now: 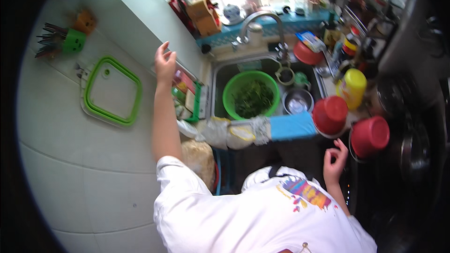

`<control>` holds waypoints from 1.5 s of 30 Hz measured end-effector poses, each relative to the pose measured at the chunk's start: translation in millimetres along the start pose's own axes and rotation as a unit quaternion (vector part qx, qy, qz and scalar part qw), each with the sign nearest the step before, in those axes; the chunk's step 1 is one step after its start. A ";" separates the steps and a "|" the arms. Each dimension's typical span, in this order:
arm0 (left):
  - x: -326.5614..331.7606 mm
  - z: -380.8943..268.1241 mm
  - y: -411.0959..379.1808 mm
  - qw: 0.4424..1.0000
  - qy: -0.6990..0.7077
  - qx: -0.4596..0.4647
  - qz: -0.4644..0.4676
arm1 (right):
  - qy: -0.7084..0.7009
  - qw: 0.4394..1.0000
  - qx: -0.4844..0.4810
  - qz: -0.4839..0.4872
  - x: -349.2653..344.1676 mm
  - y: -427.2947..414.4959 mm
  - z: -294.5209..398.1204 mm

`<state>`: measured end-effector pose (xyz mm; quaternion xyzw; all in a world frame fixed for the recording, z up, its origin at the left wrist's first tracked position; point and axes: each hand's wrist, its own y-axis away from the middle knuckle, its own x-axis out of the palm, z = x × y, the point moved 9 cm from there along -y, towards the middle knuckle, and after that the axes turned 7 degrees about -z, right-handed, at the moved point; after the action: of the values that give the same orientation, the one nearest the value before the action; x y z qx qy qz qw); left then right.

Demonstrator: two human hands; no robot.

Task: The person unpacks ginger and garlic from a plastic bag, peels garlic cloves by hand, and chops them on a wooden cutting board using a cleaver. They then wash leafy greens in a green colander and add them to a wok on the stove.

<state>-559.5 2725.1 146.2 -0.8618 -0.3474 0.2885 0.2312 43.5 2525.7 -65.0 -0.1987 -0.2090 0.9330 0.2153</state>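
My left hand (165, 64) is raised by the wall corner left of the sink, fingers slightly curled and holding nothing. Below and to its right stands a green basket (197, 102) with bottles and cloths. In the steel sink (215, 88) sits a green plastic basin (228, 103) with leafy greens (254, 99) inside; a steel bowl (298, 101) is to its right. My right hand (335, 160) hovers near two upturned red containers (330, 114), thumb and finger curved towards each other, with nothing visible between them.
A faucet (262, 14) arches over the sink. A blue cloth (292, 126) hangs on the front edge. The yellow container (352, 86) and several bottles crowd the right counter. A green-rimmed collapsible item (139, 93) hangs on the left wall; a knife block (204, 15) stands by the window.
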 end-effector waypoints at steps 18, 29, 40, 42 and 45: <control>172.4 140.9 -348.6 0.653 -0.700 0.286 0.029 | 0.079 0.989 0.114 -0.046 106.7 -44.6 33.3; 187.4 131.5 -368.7 0.717 -0.662 0.209 0.054 | 0.080 0.987 0.137 -0.037 130.4 -47.5 26.4; 142.2 72.1 -363.6 0.826 -0.555 0.034 -0.097 | 0.050 0.984 0.172 0.009 157.3 -76.2 27.7; 117.2 63.6 -364.0 0.815 -0.565 0.023 -0.122 | 0.043 0.988 0.134 0.065 185.4 -99.0 20.4; 72.9 44.2 -344.7 0.829 -0.520 -0.007 -0.206 | -0.037 0.990 0.101 0.090 250.5 -141.9 -16.4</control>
<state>-705.8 3011.9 296.0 -0.4940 -0.5874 0.6377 0.0646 -111.2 2768.5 -81.6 -0.1597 -0.1023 0.9716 0.1416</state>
